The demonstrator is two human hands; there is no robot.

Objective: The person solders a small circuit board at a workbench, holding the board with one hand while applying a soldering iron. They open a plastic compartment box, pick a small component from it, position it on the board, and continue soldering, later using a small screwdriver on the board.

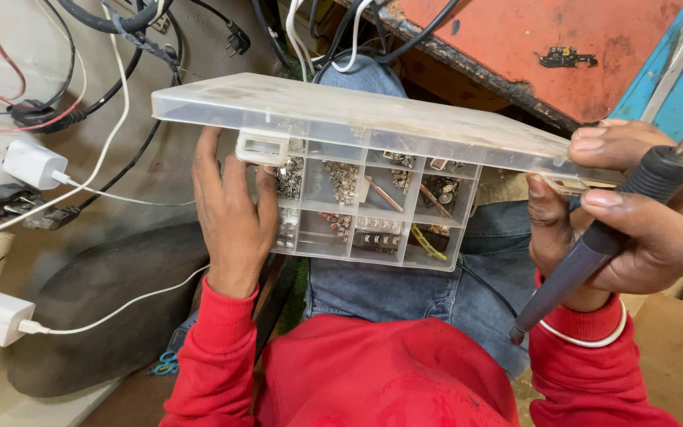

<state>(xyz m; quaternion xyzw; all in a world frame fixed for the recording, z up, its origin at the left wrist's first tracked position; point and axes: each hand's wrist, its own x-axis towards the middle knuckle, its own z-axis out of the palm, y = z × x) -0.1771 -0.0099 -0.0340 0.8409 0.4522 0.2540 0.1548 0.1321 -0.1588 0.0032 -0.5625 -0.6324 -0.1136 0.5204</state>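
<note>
A clear plastic parts box [373, 237] rests on my lap, its several compartments filled with small metal and electronic pieces. Its translucent lid [341, 111] is partly lowered over the box. My left hand [235, 213] grips the box's left side under the lid, near the white latch [262, 148]. My right hand [634, 213] holds the lid's right edge and also clasps a dark-handled soldering iron [594, 245], whose handle points down toward my lap.
White chargers [32, 164] and black plugs with tangled cables sit in wall sockets at left. A worn orange-red tabletop [539, 47] with a small circuit piece lies ahead, a blue surface [673, 87] at right. A dark seat cushion [104, 308] lies below left.
</note>
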